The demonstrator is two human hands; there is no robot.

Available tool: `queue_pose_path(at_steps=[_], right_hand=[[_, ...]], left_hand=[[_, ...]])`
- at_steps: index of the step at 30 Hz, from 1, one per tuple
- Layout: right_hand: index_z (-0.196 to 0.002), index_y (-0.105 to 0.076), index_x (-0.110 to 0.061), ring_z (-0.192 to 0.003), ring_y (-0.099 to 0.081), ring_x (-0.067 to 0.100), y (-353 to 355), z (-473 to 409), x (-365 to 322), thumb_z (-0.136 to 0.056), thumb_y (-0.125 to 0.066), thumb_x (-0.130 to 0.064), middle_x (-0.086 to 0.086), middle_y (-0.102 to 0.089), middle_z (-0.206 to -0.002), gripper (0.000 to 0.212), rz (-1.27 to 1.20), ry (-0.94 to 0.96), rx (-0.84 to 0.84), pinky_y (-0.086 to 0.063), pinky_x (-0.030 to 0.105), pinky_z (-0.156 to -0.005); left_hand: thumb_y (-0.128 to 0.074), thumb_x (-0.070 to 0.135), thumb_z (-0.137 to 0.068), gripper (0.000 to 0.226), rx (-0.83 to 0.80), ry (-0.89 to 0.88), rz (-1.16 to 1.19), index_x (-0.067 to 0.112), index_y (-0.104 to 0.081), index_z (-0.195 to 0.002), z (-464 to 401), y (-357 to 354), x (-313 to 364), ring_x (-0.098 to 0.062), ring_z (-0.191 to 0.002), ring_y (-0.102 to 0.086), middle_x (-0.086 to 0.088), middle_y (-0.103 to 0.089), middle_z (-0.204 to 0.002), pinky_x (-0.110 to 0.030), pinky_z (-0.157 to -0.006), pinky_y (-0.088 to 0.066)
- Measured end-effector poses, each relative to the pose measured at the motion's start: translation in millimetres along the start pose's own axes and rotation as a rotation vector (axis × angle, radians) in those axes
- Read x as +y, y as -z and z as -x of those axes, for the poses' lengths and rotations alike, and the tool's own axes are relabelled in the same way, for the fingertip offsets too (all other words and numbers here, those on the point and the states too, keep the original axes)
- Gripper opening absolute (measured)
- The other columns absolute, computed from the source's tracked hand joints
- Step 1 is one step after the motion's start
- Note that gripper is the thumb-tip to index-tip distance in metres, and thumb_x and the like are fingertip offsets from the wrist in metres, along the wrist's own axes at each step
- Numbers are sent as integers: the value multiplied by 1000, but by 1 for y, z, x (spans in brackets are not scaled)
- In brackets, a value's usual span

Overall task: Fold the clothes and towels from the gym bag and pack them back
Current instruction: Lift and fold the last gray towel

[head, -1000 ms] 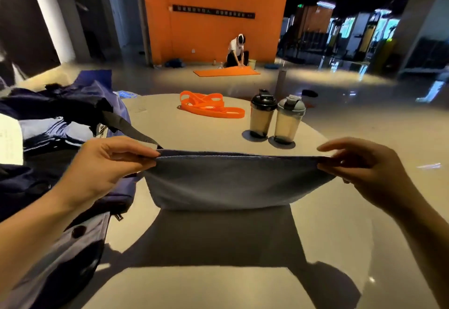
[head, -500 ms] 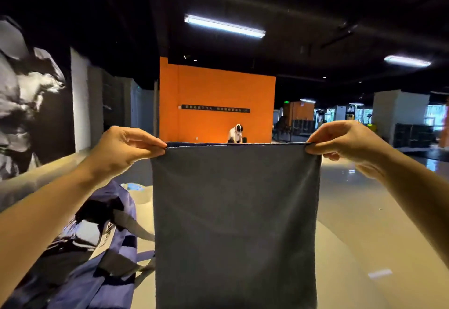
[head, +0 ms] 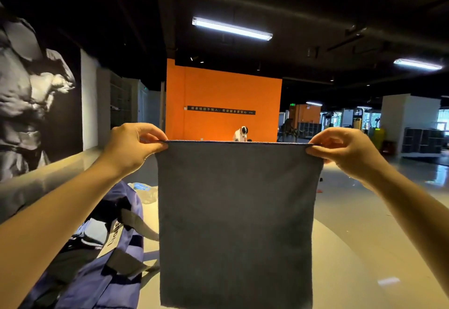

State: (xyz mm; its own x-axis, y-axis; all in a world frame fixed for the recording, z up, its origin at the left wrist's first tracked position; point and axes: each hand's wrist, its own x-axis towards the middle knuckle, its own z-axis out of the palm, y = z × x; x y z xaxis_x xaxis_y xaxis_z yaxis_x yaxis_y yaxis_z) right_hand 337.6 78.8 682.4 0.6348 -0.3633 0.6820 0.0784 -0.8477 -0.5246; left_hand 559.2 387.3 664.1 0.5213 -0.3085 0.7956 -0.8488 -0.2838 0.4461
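Both hands are pinching the top corners of a dark grey towel (head: 237,221), left hand (head: 132,144) and right hand (head: 345,152), hanging it flat above the worktop (head: 352,267), beside the blue gym bag (head: 104,255).

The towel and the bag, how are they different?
The towel is grey; the bag is blue with dark straps. The towel hangs flat and smooth in the air, pinched at its top corners by the left hand and right hand; the bag lies crumpled on the table, untouched. Both are soft fabric.
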Motion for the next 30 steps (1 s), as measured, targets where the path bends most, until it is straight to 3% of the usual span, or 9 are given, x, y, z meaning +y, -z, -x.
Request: queue_pose_path(at_steps=[5,10,13,17,20,21,23,26,30], right_hand=[[-84,-58,-19,-62,-59,8,3,15,2,-84,-64,-10,-8,-58,-75,12,248,106,-81,-48,14,-49],[-87,-57,-13,-46,-59,6,19,31,-6,-90,-57,-10,8,-63,-74,5,-129,-55,-63,-47,16,-41],[-88,-61,-15,-47,-57,8,32,39,-13,-88,-58,-12,7,-64,-75,5,-233,-61,-3,-47,16,-42],[-86,-62,-19,-41,-51,7,34,39,-13,-87,-61,-16,3,-65,-79,4,-200,-1,89,-42,15,-37],[-85,-64,-15,-35,-46,4,19,33,5,-87,-64,-15,2,-66,-75,2,-165,-79,61,-39,15,-34],[-86,-65,-11,-35,-46,3,10,31,16,-87,-65,-14,3,-65,-74,3,-136,-116,30,-37,15,-34],[-86,-67,-9,-38,-48,7,-11,31,42,-87,-67,-13,7,-65,-73,5,-65,-183,-48,-37,15,-35],[-80,-65,-15,-37,-50,9,-49,44,84,-88,-67,-14,4,-64,-67,8,-13,-293,-113,-36,17,-35],[-92,-63,-12,-53,-57,15,-88,73,123,-90,-64,-20,3,-64,-76,8,-3,-425,-205,-40,18,-41]], left_hand=[[-73,4,-79,16,-22,38,54,16,-70,-89,16,6,-2,-22,-83,-67,-9,-72,-89,-23,-75,-52],[-69,-2,-80,27,-88,10,157,23,-67,-91,27,18,19,-16,-87,-67,0,-69,-92,-14,-74,-54],[-69,-3,-77,27,-81,34,303,19,-68,-92,25,26,31,-26,-88,-68,-6,-70,-96,-31,-76,-58],[-70,4,-76,24,-100,61,318,16,-69,-96,14,24,28,-31,-90,-69,-11,-71,-97,-47,-82,-57],[-72,3,-78,25,-175,172,250,15,-70,-100,10,2,9,-21,-84,-70,-7,-71,-95,-33,-76,-60],[-73,3,-78,23,-210,226,235,14,-70,-98,11,-8,1,-16,-77,-71,-7,-72,-91,-26,-72,-59],[-76,5,-77,12,-268,318,198,11,-73,-88,17,-30,-20,-17,-66,-70,-13,-73,-81,-23,-68,-59],[-73,7,-82,7,-340,351,138,14,-72,-82,37,-64,-47,-21,-69,-69,-9,-72,-79,-27,-68,-60],[-68,10,-86,6,-449,392,119,12,-69,-92,78,-99,-72,-21,-80,-64,-6,-69,-89,-28,-67,-58]])
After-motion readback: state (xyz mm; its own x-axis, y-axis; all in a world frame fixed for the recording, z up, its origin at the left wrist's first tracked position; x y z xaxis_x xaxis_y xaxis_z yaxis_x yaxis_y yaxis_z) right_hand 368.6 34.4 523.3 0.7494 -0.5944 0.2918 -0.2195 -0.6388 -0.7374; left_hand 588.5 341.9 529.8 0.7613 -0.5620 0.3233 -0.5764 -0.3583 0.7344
